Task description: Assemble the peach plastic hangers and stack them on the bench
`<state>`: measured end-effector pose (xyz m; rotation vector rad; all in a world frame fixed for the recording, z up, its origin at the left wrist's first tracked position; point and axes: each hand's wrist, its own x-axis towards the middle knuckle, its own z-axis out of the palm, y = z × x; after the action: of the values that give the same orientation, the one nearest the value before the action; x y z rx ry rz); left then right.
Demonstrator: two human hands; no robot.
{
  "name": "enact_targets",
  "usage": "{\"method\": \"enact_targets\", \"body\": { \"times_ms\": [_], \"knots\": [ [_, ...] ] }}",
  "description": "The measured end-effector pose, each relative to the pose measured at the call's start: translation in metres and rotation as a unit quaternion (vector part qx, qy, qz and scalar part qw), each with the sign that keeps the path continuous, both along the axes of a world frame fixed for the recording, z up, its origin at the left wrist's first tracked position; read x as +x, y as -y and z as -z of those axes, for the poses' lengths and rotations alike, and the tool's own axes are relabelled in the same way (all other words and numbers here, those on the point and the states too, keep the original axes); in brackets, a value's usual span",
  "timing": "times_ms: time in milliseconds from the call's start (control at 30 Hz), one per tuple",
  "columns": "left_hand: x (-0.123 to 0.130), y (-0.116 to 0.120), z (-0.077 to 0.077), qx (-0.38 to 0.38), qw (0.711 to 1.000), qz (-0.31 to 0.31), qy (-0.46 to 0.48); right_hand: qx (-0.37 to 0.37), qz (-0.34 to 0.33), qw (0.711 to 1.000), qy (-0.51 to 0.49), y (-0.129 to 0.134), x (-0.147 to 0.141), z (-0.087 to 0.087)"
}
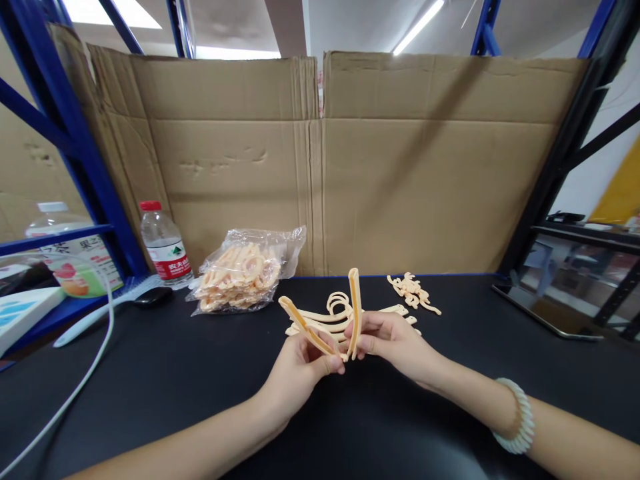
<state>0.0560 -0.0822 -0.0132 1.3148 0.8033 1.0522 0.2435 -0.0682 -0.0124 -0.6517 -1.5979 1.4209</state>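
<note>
My left hand [313,363] pinches the lower end of a cream plastic strip [306,325] that leans to the left. Between the fingers of my right hand [383,337] is a second cream plastic strip [355,303], held nearly upright. The two strips' lower ends come close together in a V; whether they are joined I cannot tell. Behind my hands lie several curved cream strips [323,317] and some cream rings [339,303] on the black table [210,387], partly hidden by my fingers.
A clear bag [245,270] of cream parts stands back left, beside a red-capped water bottle [167,247]. Small cream pieces [411,291] lie in a pile back right. A dark flat device [545,312] rests at the right edge, a white cable [103,353] at left. Cardboard [440,167] walls the back.
</note>
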Motion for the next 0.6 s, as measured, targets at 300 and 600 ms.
{"method": "enact_targets", "body": {
  "times_ms": [300, 600],
  "knots": [
    [0.0000, -0.0025, 0.0039, 0.032, 0.999, 0.028, -0.009, -0.004, 0.006, 1.000, -0.014, 0.0023, -0.0026, 0.0001],
    [0.0025, 0.0012, 0.0021, 0.037, 0.999, 0.013, 0.005, 0.006, 0.000, 1.000, -0.005, 0.0043, -0.0042, 0.0007]
  ]
}}
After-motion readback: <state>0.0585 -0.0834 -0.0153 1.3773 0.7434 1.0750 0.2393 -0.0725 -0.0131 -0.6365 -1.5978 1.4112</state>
